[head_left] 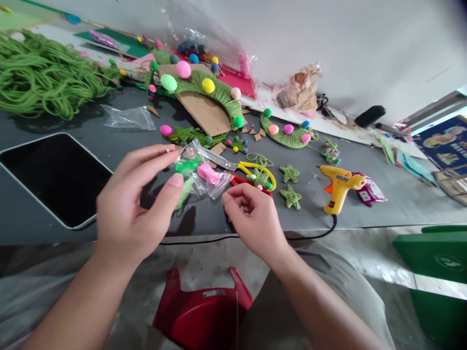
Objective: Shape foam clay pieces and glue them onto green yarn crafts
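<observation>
My left hand (136, 199) is raised over the table with thumb and fingers apart. A tiny pale speck shows near its fingertips. Just beyond the thumb lie clear plastic bags holding green clay (188, 165) and pink clay (208, 173). My right hand (253, 216) is closed, thumb against a bent index finger, by the corner of the pink clay's bag; whatever it pinches is hidden. Beyond it are scissors with yellow handles (272, 175), a red-handled tool (241, 181) and a small green yarn piece with coloured balls (260, 180). Two green yarn stars (291, 195) lie to its right.
A tablet (54, 177) lies at the left, below a heap of green yarn (44, 73). Yarn-wrapped arcs with coloured balls (207, 97) lie behind. A yellow glue gun (337, 187) stands at right, its cable along the front edge. A red stool (204, 311) is below.
</observation>
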{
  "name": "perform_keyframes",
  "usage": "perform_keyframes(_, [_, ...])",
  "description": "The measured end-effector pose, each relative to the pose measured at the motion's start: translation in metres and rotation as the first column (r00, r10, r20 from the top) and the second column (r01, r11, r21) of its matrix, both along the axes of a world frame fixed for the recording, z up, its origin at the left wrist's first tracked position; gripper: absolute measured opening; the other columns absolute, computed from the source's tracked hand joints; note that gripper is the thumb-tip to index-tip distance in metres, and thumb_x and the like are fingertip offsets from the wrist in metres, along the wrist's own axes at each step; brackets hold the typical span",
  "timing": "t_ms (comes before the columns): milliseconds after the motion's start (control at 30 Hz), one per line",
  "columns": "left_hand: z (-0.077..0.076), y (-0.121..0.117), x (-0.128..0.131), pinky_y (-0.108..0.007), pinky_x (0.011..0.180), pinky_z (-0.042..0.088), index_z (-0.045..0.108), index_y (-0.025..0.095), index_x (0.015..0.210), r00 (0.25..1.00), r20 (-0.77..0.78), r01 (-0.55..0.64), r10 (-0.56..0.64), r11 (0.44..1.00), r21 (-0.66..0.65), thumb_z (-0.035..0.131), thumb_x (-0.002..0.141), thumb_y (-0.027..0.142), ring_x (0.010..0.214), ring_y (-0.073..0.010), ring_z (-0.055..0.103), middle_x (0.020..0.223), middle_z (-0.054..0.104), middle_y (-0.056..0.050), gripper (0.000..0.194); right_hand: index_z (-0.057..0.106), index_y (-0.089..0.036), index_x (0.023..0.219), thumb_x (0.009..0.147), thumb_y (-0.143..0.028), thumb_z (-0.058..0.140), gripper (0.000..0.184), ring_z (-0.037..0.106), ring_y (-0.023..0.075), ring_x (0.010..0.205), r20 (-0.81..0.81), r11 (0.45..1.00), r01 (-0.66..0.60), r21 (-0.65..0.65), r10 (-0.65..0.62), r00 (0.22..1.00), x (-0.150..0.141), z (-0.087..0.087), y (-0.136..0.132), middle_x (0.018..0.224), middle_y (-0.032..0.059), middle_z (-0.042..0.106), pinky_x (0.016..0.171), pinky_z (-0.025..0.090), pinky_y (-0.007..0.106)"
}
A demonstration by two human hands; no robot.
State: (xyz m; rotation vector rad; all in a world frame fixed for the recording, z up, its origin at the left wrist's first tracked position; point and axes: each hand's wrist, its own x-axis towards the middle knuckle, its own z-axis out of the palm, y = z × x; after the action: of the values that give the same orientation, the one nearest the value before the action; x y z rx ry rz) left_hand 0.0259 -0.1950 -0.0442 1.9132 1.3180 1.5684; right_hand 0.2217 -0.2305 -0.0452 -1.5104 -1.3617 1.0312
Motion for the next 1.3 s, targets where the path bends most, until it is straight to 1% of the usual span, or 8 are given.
perform_keyframes(200, [0.013,-0.014,0.007,-0.012,0.088,0.063,0.083,0.030,0.104,0.979,0.114,0.183,-0.169,0.975,-0.124,0.081,0.090,0.017,0.098,-0.0091,0.077,0.109,0.082,0.005,0.019,0.071,-0.020,0.122,0.097,-0.027,0.073,0.026,0.062,0.0094,0.068,-0.132,0.972,-0.067,0.223,0.098,0.986,-0.004,0.004,-0.007,0.095,0.0028,0.074,0.058,0.052,0.022])
perform_keyframes(367, [0.011,-0.010,0.008,-0.006,0.065,0.062,0.079,0.036,0.111,0.932,0.225,0.345,-0.286,0.890,-0.298,0.087,0.087,0.029,0.076,-0.0076,0.080,0.095,0.084,0.009,0.026,0.073,-0.018,0.130,0.097,-0.017,0.074,0.033,0.073,0.0144,0.093,0.056,0.871,-0.204,0.448,0.200,0.978,-0.004,0.003,-0.005,0.113,0.0083,0.078,0.083,0.062,0.027])
perform_keyframes(500, [0.017,-0.013,0.005,-0.008,0.064,0.062,0.079,0.039,0.114,0.962,0.104,0.271,-0.251,0.908,-0.320,0.086,0.088,0.039,0.083,-0.0113,0.082,0.100,0.085,0.008,0.028,0.077,-0.015,0.112,0.096,-0.008,0.070,0.018,0.069,0.0106,0.080,0.195,0.798,-0.179,0.576,0.079,0.978,-0.004,0.009,-0.005,0.093,0.0044,0.077,0.077,0.059,0.023])
perform_keyframes(600, [0.020,-0.011,0.001,-0.015,0.060,0.061,0.079,0.039,0.110,0.981,-0.044,0.169,-0.188,0.945,-0.279,0.082,0.091,0.044,0.079,-0.0130,0.079,0.097,0.084,0.008,0.020,0.071,-0.016,0.103,0.095,-0.011,0.069,0.010,0.058,0.0079,0.066,0.202,0.835,-0.152,0.529,0.050,0.978,-0.003,0.012,-0.009,0.079,-0.0010,0.068,0.063,0.052,0.021])
perform_keyframes(733, [0.016,0.012,-0.004,-0.044,0.112,0.054,0.077,0.025,0.113,0.936,-0.352,-0.047,0.020,0.996,-0.070,0.063,0.101,0.039,0.121,-0.0288,0.072,0.122,0.080,-0.005,0.023,0.055,-0.020,0.082,0.103,-0.023,0.061,0.022,0.037,0.0055,0.055,0.108,0.924,-0.133,0.358,0.100,0.989,0.001,0.011,-0.013,0.064,-0.0075,0.046,0.051,0.035,0.020])
perform_keyframes(833, [0.013,0.035,-0.003,-0.059,0.120,0.045,0.074,0.016,0.125,0.848,-0.529,-0.140,0.015,0.970,-0.197,0.055,0.101,0.034,0.135,-0.0395,0.063,0.135,0.074,-0.014,0.035,0.049,-0.019,0.071,0.106,-0.031,0.058,0.038,0.037,0.0062,0.057,0.145,0.937,-0.194,0.290,0.157,0.977,0.002,0.010,-0.013,0.062,-0.0062,0.043,0.053,0.033,0.023])
perform_keyframes(1100, [0.014,0.051,0.014,-0.072,0.105,0.050,0.072,0.019,0.129,0.793,-0.609,-0.198,-0.020,0.937,-0.288,0.066,0.091,0.030,0.127,-0.0480,0.066,0.124,0.077,-0.018,0.040,0.050,-0.019,0.070,0.104,-0.029,0.059,0.036,0.035,0.0067,0.057,0.251,0.911,-0.275,0.308,0.201,0.947,0.002,0.012,-0.013,0.062,-0.0058,0.042,0.054,0.031,0.024])
perform_keyframes(1300, [0.005,0.055,0.013,-0.072,0.103,0.047,0.076,0.024,0.113,0.848,-0.524,-0.236,0.081,0.943,-0.235,0.081,0.079,0.030,0.107,-0.0431,0.070,0.106,0.078,-0.013,0.035,0.052,-0.020,0.069,0.102,-0.029,0.061,0.036,0.035,0.0071,0.056,0.284,0.907,-0.278,0.315,0.189,0.940,0.005,0.013,-0.013,0.061,-0.0060,0.042,0.053,0.031,0.025])
